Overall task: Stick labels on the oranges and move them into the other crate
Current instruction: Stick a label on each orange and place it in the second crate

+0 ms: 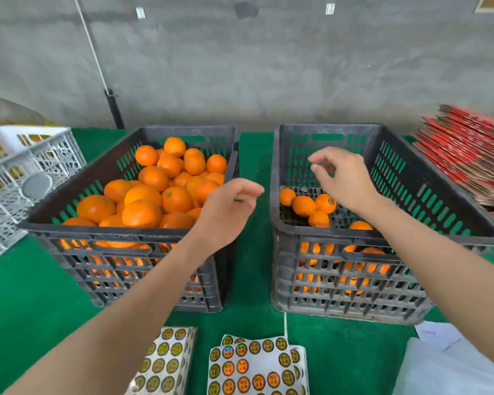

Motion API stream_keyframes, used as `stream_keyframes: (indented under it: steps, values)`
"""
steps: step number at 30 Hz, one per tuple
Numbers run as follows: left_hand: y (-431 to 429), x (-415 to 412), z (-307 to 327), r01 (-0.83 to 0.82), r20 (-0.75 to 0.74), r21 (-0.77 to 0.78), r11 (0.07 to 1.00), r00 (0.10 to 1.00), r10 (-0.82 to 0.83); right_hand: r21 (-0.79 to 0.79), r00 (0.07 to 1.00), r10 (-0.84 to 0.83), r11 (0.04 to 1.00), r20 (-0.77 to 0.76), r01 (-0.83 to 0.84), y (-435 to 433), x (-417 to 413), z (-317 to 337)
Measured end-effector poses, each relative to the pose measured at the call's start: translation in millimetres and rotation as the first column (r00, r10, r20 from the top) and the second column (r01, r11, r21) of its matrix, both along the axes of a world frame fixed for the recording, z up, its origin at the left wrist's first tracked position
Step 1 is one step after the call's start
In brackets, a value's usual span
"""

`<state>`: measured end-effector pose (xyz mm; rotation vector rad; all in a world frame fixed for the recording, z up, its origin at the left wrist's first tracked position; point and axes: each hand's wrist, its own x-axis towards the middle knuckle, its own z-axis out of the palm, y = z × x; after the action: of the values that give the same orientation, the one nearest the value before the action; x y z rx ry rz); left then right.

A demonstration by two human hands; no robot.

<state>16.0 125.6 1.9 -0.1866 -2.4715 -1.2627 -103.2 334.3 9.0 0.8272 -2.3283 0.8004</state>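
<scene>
Two black plastic crates stand side by side on green felt. The left crate (120,233) is heaped with oranges (143,195). The right crate (382,129) holds only a few oranges (304,206) on its floor; one labelled orange (325,203) shows a round sticker. My left hand (228,212) hovers over the left crate's right rim, fingers loosely curled and holding nothing. My right hand (342,178) hangs inside the right crate above those oranges, fingers relaxed and empty. Sheets of round gold labels (254,366) lie at the near edge.
A second pile of label sheets (163,363) lies left of the first. A white lattice crate (20,178) stands at the far left. Red and brown flat cartons (468,158) are stacked at the right. White paper or plastic (451,363) lies at the near right. A grey wall stands behind.
</scene>
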Motion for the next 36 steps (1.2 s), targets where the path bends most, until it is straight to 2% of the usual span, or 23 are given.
stream_keyframes:
  steps: [2,4,6,7,8,9,12,14,16,18,20,22,24,25,26,28,30,31,33,35,36]
  values:
    - [-40,-3,4,-0.16,-0.022,-0.132,0.978,0.987,0.159,-0.042,0.992,0.108,0.993,-0.059,-0.11,-13,32,1]
    - [-80,-4,7,-0.239,0.114,-0.378,0.894,0.947,0.301,-0.028,0.977,0.205,0.978,-0.06,-0.207,-25,58,0]
    - [-107,-5,8,-0.12,0.284,-0.717,0.687,0.85,0.445,-0.009,0.965,0.26,0.966,-0.036,-0.26,-33,73,-3]
    - [-114,-6,8,-0.018,0.328,-0.812,0.583,0.812,0.483,0.006,0.961,0.275,0.961,-0.024,-0.275,-36,78,-3]
    - [-117,-10,8,0.056,0.357,-0.85,0.524,0.792,0.495,0.023,0.957,0.289,0.957,-0.011,-0.289,-39,82,-5]
    - [-118,-13,8,0.099,0.377,-0.859,0.502,0.786,0.49,0.038,0.955,0.296,0.954,0.006,-0.296,-42,85,-5]
    - [-118,-23,11,0.17,0.435,-0.832,0.529,0.791,0.43,0.044,0.956,0.29,0.955,0.044,-0.292,-49,91,-5]
    - [-117,-23,12,0.161,0.433,-0.807,0.569,0.816,0.383,0.032,0.956,0.289,0.956,0.049,-0.291,-52,94,-5]
    - [-117,-19,9,0.064,0.36,-0.795,0.604,0.85,0.384,0.021,0.956,0.289,0.957,0.056,-0.291,-55,98,-6]
    - [-116,-13,5,-0.074,0.227,-0.784,0.616,0.89,0.396,0.012,0.957,0.284,0.958,0.062,-0.286,-57,101,-8]
    - [-113,-7,0,-0.213,0.081,-0.654,0.726,0.934,0.347,0.007,0.958,0.277,0.96,0.072,-0.278,-60,105,-10]
    - [-105,4,0,-0.307,-0.094,-0.361,0.881,0.951,0.294,0.007,0.959,0.27,0.962,0.09,-0.272,-62,109,-11]
    - [-87,22,7,-0.283,-0.217,-0.059,0.957,0.94,0.264,-0.01,0.957,0.271,0.962,0.107,-0.272,-64,115,-13]
    - [-77,31,10,-0.196,-0.207,0.105,0.975,0.955,0.214,-0.031,0.954,0.275,0.961,0.118,-0.274,-65,119,-17]
    - [-67,43,10,-0.063,-0.166,0.291,0.955,0.979,0.115,-0.061,0.949,0.285,0.958,0.136,-0.28,-65,124,-22]
    - [-48,69,2,0.167,-0.108,0.586,0.793,0.986,-0.128,-0.106,0.927,0.312,0.949,0.207,-0.296,-62,136,-40]
    - [-33,93,-19,0.22,-0.035,0.691,0.689,0.962,-0.272,-0.03,0.89,0.286,0.955,0.354,-0.295,-55,147,-70]
    - [-26,104,-35,0.197,0.033,0.719,0.666,0.948,-0.317,0.065,0.861,0.23,0.955,0.454,-0.29,-50,151,-89]
    - [-12,118,-70,0.045,0.245,0.751,0.659,0.908,-0.34,0.303,0.764,0.025,0.909,0.645,-0.286,-43,156,-127]
    - [-3,125,-103,-0.162,0.456,0.754,0.636,0.826,-0.33,0.477,0.674,-0.181,0.832,0.716,-0.283,-39,160,-162]
    - [-1,126,-118,-0.261,0.525,0.763,0.592,0.784,-0.331,0.532,0.642,-0.257,0.8,0.722,-0.277,-38,161,-175]
